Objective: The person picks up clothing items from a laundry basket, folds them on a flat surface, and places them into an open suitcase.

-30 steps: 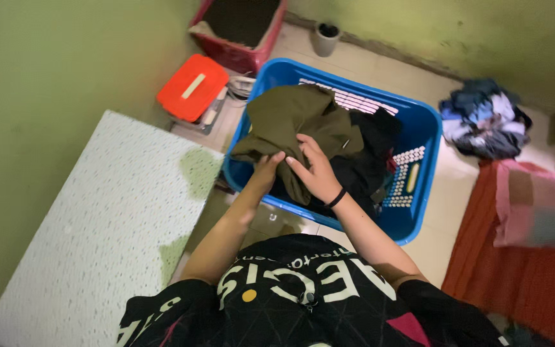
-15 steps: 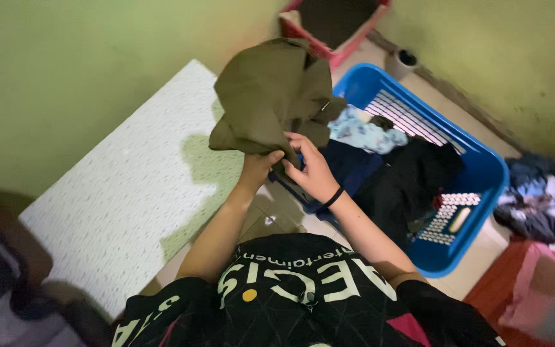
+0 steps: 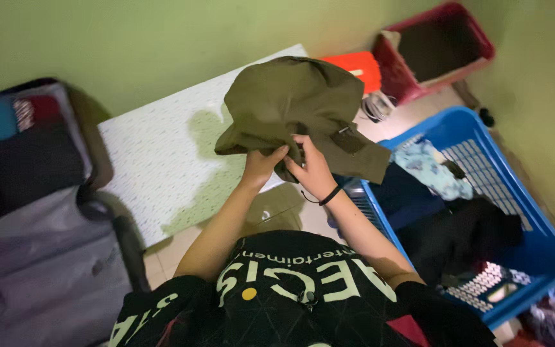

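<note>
Since a second ago you have lifted the olive garment out of the blue basket; it now hangs bunched in the air over the near edge of the white worktop, and the view has swung left so that an open suitcase shows at 9 o'clock.

Your left hand is closed on the lower edge of the garment, fingers curled into the cloth. Your right hand grips the same edge just beside it, at 3 o'clock from the left, the two hands almost touching. A dark band sits on your right wrist. From the hands the garment fans up toward 12 o'clock, and one flap with a small dark tab trails down toward 4 o'clock.

At 3 o'clock from your hands the blue basket stands on the floor, holding dark clothes and a pale patterned piece. At 1 o'clock, against the green wall, lie a flat orange box and a red bin, which is tipped on its side. The suitcase holds folded dark and reddish things, blurred.
</note>
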